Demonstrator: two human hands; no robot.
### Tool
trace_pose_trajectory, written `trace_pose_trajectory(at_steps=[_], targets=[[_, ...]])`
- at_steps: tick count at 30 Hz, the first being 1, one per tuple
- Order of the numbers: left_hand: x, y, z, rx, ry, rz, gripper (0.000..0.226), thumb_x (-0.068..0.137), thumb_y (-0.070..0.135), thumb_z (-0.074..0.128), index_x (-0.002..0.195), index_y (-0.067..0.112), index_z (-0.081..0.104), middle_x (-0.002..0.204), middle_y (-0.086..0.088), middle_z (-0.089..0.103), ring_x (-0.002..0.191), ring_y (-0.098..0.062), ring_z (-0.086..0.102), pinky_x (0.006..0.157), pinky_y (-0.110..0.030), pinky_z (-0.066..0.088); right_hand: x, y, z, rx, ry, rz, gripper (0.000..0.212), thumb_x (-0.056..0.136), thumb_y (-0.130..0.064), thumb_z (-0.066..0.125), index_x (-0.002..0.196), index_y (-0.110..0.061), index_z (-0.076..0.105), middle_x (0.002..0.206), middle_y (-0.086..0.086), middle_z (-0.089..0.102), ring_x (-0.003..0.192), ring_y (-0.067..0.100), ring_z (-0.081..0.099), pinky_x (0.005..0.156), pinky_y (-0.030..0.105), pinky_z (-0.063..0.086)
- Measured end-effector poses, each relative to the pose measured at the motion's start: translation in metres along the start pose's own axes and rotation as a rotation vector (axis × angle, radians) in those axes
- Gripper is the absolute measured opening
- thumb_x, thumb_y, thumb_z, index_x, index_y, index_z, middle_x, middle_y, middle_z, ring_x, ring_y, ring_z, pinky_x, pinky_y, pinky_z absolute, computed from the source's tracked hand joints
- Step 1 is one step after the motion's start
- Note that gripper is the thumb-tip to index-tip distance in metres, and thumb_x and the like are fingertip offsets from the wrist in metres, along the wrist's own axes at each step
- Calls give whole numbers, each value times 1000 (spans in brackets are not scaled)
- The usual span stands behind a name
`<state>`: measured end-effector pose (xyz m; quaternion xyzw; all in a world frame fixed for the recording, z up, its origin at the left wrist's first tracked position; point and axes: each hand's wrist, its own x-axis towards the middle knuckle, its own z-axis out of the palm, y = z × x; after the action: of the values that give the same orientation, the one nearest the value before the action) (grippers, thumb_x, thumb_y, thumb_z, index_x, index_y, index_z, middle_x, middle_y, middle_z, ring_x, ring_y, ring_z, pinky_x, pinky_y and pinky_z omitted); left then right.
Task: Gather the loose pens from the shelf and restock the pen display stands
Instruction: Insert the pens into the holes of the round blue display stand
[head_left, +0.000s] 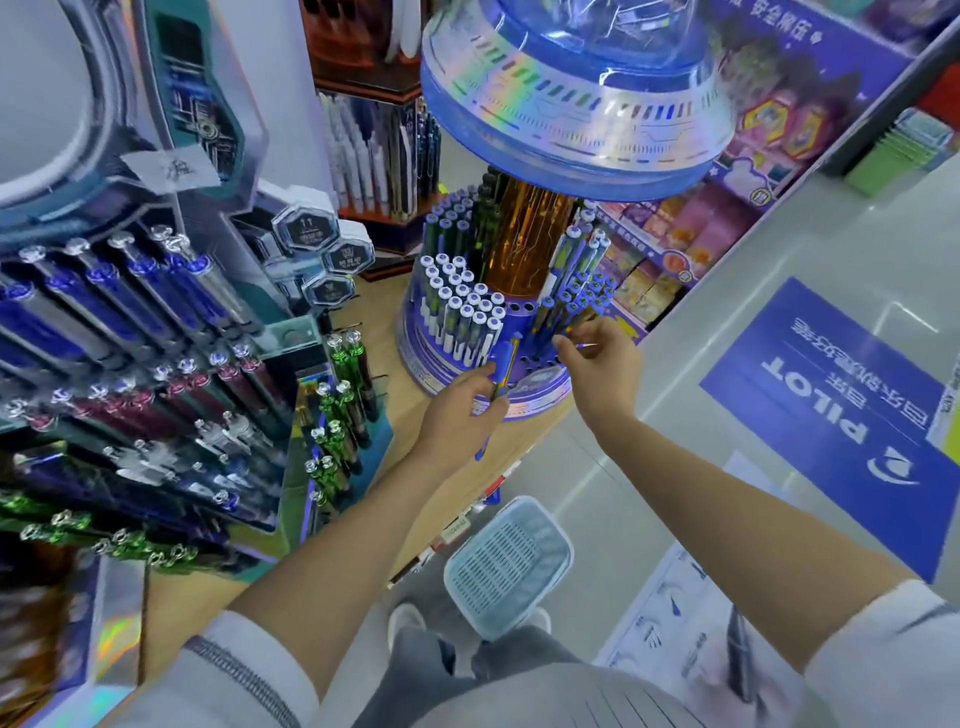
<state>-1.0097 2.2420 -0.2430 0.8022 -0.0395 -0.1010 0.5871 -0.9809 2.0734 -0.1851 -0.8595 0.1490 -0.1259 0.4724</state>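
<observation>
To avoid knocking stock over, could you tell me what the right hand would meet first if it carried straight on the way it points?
The right hand would probably meet the round display stand first, at its empty holes just ahead; depth is unclear.

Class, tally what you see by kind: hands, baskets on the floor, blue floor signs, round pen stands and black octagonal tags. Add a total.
Hands: 2, the left hand gripping blue pens and the right hand pinching a pen
Baskets: 1
Blue floor signs: 1
Round pen stands: 1
Black octagonal tags: 3
Total: 8
</observation>
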Motion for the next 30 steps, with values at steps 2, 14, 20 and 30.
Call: trace_pose_trajectory(at_steps=[2, 14, 20, 30], targets=[[1, -1, -2, 10, -4, 1, 10, 91, 19, 61, 84, 12, 62, 142, 1, 50, 127, -13, 49, 104, -36, 40, 1, -1, 1, -9, 13, 16, 15, 85, -18, 73, 85, -14, 59, 76, -7, 61, 64, 9, 57, 56, 12, 42], [0, 1, -7, 40, -35, 3, 13, 91, 20, 61, 85, 9, 63, 138, 3, 53, 125, -10, 49, 104, -37, 41, -3, -6, 10, -52, -25, 20, 15, 82, -25, 77, 79, -17, 64, 71, -8, 64, 63, 2, 58, 59, 13, 46], [-3, 8, -8, 83, -5, 42, 17, 91, 29, 59, 96, 14, 65, 103, 2, 63, 97, -15, 61, 87, -45, 51, -16, -4, 1, 89, -206, -37, 15, 89, -31, 69, 84, -17, 70, 77, -5, 66, 70, 1, 56, 65, 13, 44], [-6, 33, -2, 211, -50, 62, 27, 92, 27, 60, 119, 19, 61, 120, 0, 61, 111, -15, 56, 88, -31, 44, -11, -13, -27, 213, -254, -36, 21, 90, -24, 67, 75, -14, 55, 70, 7, 62, 74, 17, 61, 76, 36, 49]])
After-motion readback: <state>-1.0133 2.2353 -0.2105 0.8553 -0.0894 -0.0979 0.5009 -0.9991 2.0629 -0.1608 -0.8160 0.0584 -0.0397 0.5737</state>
